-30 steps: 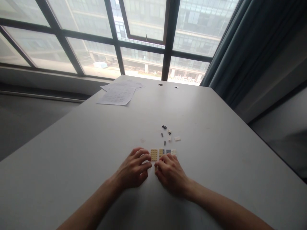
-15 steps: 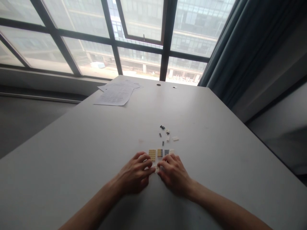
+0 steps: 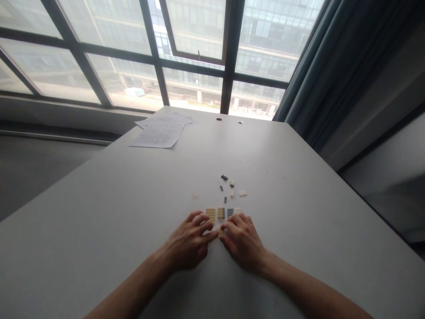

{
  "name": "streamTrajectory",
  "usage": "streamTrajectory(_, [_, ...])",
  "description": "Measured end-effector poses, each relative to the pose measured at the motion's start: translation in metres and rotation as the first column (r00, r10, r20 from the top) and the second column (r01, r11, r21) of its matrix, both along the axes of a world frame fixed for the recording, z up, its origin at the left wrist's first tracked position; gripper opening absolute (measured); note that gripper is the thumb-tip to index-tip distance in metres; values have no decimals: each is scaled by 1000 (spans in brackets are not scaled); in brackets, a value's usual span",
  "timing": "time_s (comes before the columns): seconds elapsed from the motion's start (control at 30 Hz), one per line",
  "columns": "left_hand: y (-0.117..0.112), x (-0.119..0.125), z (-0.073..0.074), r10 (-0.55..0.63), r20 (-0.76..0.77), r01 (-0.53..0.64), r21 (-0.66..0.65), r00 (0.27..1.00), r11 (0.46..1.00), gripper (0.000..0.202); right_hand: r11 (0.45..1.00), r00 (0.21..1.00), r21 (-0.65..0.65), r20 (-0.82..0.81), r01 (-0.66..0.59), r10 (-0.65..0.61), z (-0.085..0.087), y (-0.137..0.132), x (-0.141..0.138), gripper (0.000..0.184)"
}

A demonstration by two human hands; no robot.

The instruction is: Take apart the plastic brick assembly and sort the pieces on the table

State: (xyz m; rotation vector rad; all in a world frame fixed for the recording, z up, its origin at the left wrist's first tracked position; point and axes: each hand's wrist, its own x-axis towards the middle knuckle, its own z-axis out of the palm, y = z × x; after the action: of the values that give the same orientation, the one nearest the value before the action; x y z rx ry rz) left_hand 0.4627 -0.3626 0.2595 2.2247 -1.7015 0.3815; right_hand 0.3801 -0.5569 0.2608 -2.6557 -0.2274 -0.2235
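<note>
A small tan building brick piece (image 3: 221,231) lies low over the table between my two hands. My right hand (image 3: 245,243) pinches it from the right with thumb and index finger. From the left, my left hand (image 3: 190,241) reaches a stretched fingertip to the piece's edge, its other fingers apart and loosely curled. Just beyond the fingers sit a tan studded block (image 3: 210,214), a tan-and-grey block (image 3: 221,213), a blue-grey block (image 3: 230,212) and a white block (image 3: 237,210). My fingers partly cover the held piece and the blocks nearest them.
Farther out lie small dark pieces (image 3: 224,177), two grey pieces (image 3: 225,199) and a flat white piece (image 3: 242,193). Printed papers (image 3: 159,133) rest at the far left of the white table (image 3: 282,186). Windows and a dark curtain (image 3: 308,79) stand beyond.
The small piece between my hands has shifted slightly right, and its tan top shows more plainly. My left fingertip has followed it to the right; the other blocks stay put.
</note>
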Motion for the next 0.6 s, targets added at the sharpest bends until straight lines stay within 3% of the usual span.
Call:
streamTrajectory(0.33, [0,0,-4,-4,-6,4,-9,1000,1000,34,1000,1000,8,12,4,-4,-3,0,1,12])
streamTrajectory(0.6, [1,0,4,3,-19,-5,-94,1000,996,34,999,996,45,83,30,-34,3,-6,-1,15])
